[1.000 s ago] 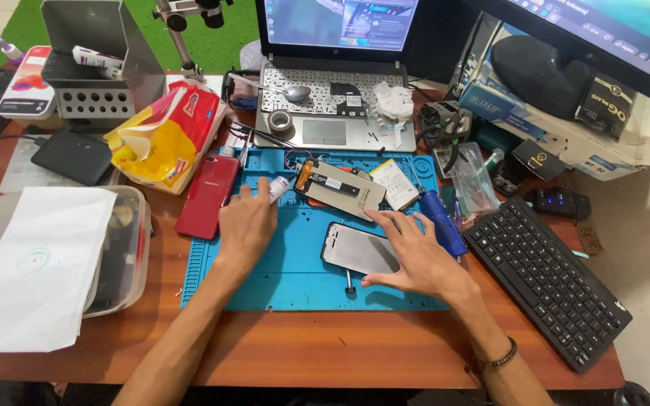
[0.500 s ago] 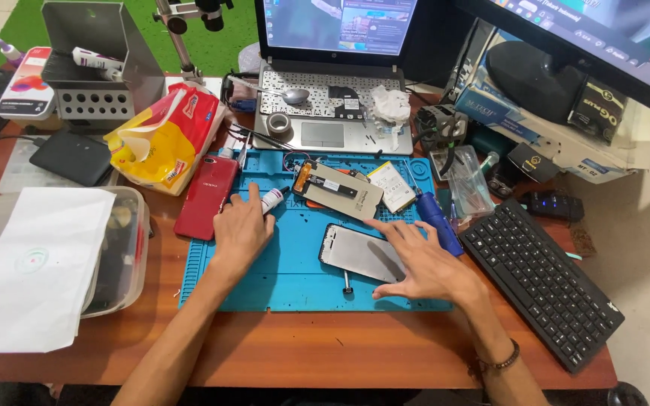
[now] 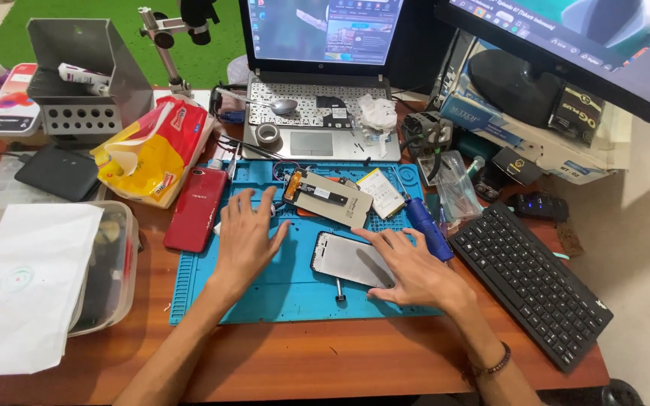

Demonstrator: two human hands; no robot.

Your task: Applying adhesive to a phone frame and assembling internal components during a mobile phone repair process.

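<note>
On the blue mat (image 3: 280, 293) at the bench's middle, the left hand (image 3: 246, 237) lies flat with fingers spread, empty, near the mat's left edge beside the red phone (image 3: 197, 208). The right hand (image 3: 408, 267), also spread and gripping nothing, presses on the detached screen panel (image 3: 344, 258), toward the mat's front edge. Judging by this, the panel is being steadied; the opened phone body (image 3: 329, 197) sits just behind, so a careful lift seems needed

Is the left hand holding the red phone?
No, the left hand lies flat and open on the blue mat, while the red phone rests untouched beside it.
</note>
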